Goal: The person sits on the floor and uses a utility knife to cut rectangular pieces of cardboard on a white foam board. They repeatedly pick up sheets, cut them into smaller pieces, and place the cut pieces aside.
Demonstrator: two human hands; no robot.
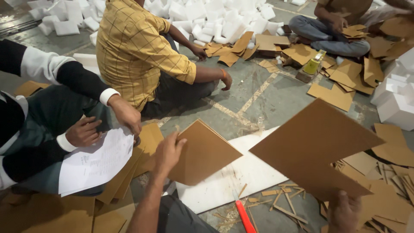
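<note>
Gripping cardboard sheets (205, 151) by their edges, both hands (169, 151) hover above white board (241, 172).

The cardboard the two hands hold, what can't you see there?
Head view:
- Right hand: cut off by the bottom edge.
- Left hand: its fingers go behind the square cardboard stack.
- White board: partly hidden under both cardboards.
- Red tool: end cut off by the bottom edge.
</note>
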